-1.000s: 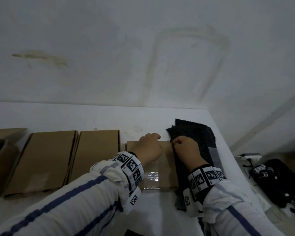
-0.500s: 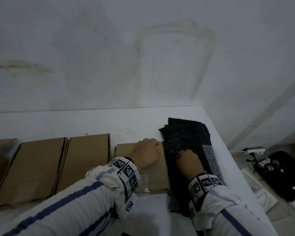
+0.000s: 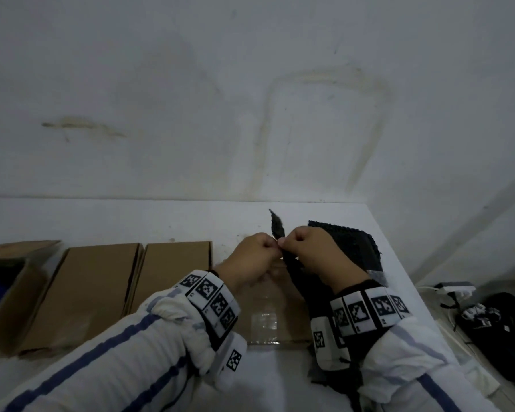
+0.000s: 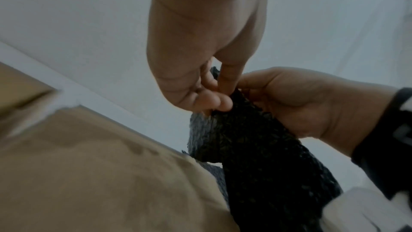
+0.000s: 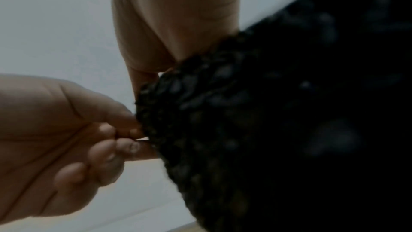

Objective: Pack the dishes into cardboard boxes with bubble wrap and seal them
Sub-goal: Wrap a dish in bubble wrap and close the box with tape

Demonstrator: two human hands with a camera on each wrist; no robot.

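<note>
A sheet of black bubble wrap (image 3: 292,263) is raised off the table, one corner sticking up between my hands. My left hand (image 3: 271,245) pinches its edge, and my right hand (image 3: 283,242) pinches the same edge right beside it. The left wrist view shows my left hand (image 4: 219,94) pinching the bubble wrap (image 4: 256,156), with my right hand (image 4: 301,105) behind it. In the right wrist view the bubble wrap (image 5: 267,112) fills the right side. A flat cardboard box (image 3: 280,325) with clear tape lies under my hands. More black bubble wrap (image 3: 354,245) lies stacked to the right.
Two flat cardboard boxes (image 3: 173,278) (image 3: 92,292) lie in a row to the left. An open box (image 3: 12,286) stands at the far left. The white table (image 3: 131,221) ends at a wall behind and drops off on the right, where a black bag and cables (image 3: 503,331) lie on the floor.
My left hand left the flat box and my right hand left the stack. Both hands rose and came together, lifting one sheet of black bubble wrap by its edge.
</note>
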